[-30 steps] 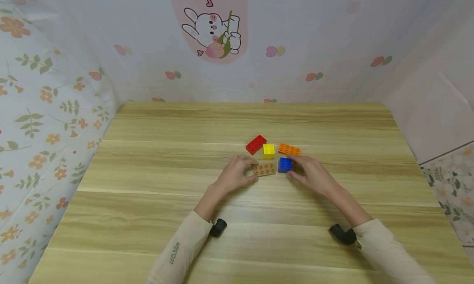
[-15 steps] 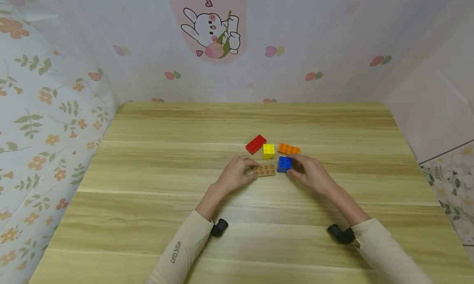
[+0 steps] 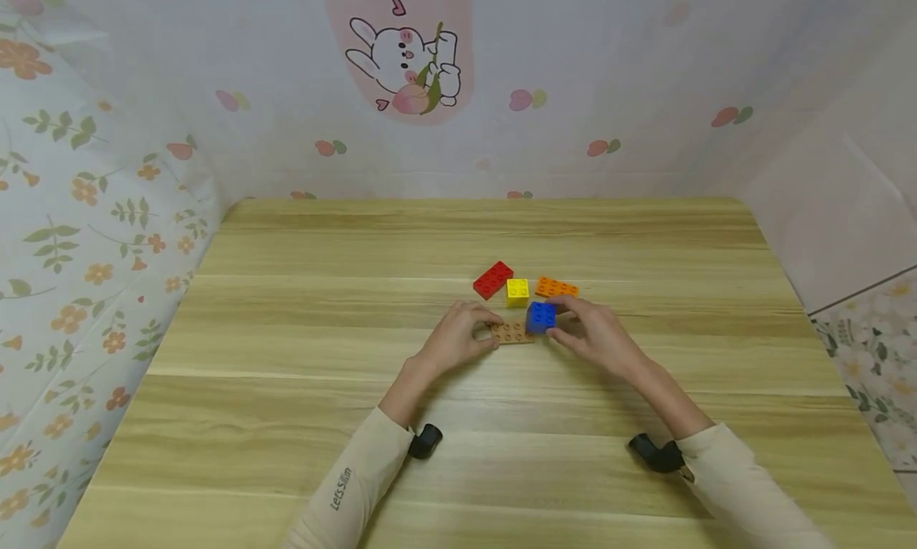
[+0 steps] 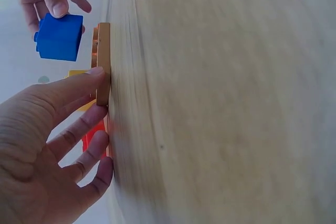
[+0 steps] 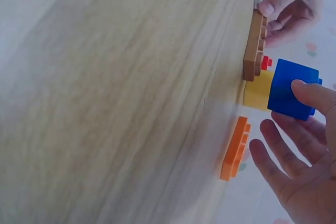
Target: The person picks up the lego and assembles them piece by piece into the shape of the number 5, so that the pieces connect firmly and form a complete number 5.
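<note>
My left hand [image 3: 451, 338] pinches one end of a flat light-brown toy building brick [image 3: 510, 333], thumb on the near side, fingers on the far side. The brown brick lies studs up on the table. Between the thumb and fingers of my right hand [image 3: 602, 338] is a square blue brick [image 3: 540, 318], held by its sides. In the left wrist view this blue brick [image 4: 59, 37] hangs off the table, apart from the brown brick [image 4: 104, 51]. From the head it partly covers the brown brick's right end.
Just behind the hands stand a yellow square brick [image 3: 517, 293] and a red brick [image 3: 493, 280] side by side. A flat orange brick [image 3: 556, 287] lies behind my right fingertips. The wooden table [image 3: 322, 294] backs onto a patterned cloth [image 3: 609, 72].
The blue brick has been lifted off the table and carried left by my right hand, over the brown brick's right end. My left hand has stayed nearly still on the brown brick.
</note>
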Available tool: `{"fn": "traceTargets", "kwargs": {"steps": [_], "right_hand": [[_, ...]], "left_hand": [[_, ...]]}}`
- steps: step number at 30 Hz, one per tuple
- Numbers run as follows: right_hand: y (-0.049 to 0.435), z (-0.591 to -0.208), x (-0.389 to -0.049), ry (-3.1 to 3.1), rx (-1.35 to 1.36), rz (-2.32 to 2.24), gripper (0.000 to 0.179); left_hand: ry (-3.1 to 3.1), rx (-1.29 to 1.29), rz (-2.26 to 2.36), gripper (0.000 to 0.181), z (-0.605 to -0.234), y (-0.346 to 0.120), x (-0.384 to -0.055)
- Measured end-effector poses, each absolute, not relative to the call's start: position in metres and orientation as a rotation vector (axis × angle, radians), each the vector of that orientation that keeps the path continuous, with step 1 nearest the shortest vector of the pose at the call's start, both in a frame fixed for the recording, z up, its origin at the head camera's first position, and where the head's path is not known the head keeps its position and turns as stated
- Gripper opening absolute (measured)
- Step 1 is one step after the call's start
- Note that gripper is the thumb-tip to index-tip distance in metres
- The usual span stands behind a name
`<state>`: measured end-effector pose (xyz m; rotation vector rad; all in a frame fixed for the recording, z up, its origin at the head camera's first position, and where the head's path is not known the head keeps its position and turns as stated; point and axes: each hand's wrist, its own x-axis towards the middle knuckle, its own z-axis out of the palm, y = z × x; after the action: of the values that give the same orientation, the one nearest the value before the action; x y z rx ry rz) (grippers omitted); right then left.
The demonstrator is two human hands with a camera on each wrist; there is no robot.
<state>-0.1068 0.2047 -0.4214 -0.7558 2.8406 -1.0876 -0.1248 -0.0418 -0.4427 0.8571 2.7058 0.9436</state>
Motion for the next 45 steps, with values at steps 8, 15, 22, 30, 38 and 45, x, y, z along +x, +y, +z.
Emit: {"fn": "traceTargets", "kwargs": {"steps": [8, 15, 22, 30, 38, 45], "right_hand": [[0.2031, -0.4245, -0.1063, 2.835, -0.788, -1.120, 0.041], [0.2006, -0.4243, -0.1052, 2.850, -0.855, -1.114, 0.042], [0.1993, -0.4254, -0.1038, 2.830, -0.839, -1.096, 0.042], [0.1966, -0.4274, -0.1035, 2.828, -0.849, -1.071, 0.040], [0.1955, -0.4262, -0.1040, 2.859, -0.883, -1.003, 0.042], [0.1945, -0.4266, -0.1051, 2.873, -0.988, -0.960, 0.045]], "left_hand": [[2.695, 0.857, 0.927, 0.031, -0.4435, -0.0413, -0.1239], [2.670, 0.874, 0.928, 0.030, -0.4441, -0.0405, -0.1236], [2.666, 0.843, 0.922, 0.031, -0.4437, -0.0399, -0.1234], [2.658, 0.832, 0.919, 0.031, -0.4420, -0.0398, -0.1240], [2.652, 0.835, 0.909, 0.031, -0.4407, -0.0401, -0.1246], [2.646, 0.826, 0.924, 0.030, -0.4397, -0.0404, -0.1246]]}}
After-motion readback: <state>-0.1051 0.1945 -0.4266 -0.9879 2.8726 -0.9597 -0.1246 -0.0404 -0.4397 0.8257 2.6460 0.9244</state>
